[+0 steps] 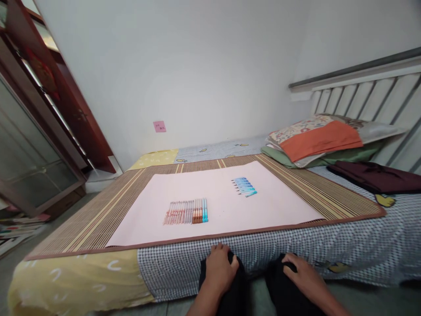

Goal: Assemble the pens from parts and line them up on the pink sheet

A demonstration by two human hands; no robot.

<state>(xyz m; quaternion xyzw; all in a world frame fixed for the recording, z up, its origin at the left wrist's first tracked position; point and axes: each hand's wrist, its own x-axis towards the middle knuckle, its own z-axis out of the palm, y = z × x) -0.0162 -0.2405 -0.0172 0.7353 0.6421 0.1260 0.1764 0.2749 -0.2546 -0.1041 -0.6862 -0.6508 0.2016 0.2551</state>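
My left hand (219,266) rests on my left knee, fingers draped over the dark trousers (237,285) and thumb apart. On the other knee lies my right hand (301,273), its thumb also apart from the fingers; neither hand holds anything. Beyond them, a pale pink sheet (204,184) covers part of the bed mat. A tight row of pens (180,212) lies on its near left part, from clear reddish ones to brown-and-white and light blue ones. Farther right on the sheet, several blue pens (244,185) lie in a second group, fanned slightly.
A striped mat (98,210) lies under the sheet on the bed. Pillows (322,138) and a folded dark maroon cloth (378,175) are at the right, beside a white radiator (368,94). A pink note (159,126) is on the wall. A cabinet (29,149) stands left.
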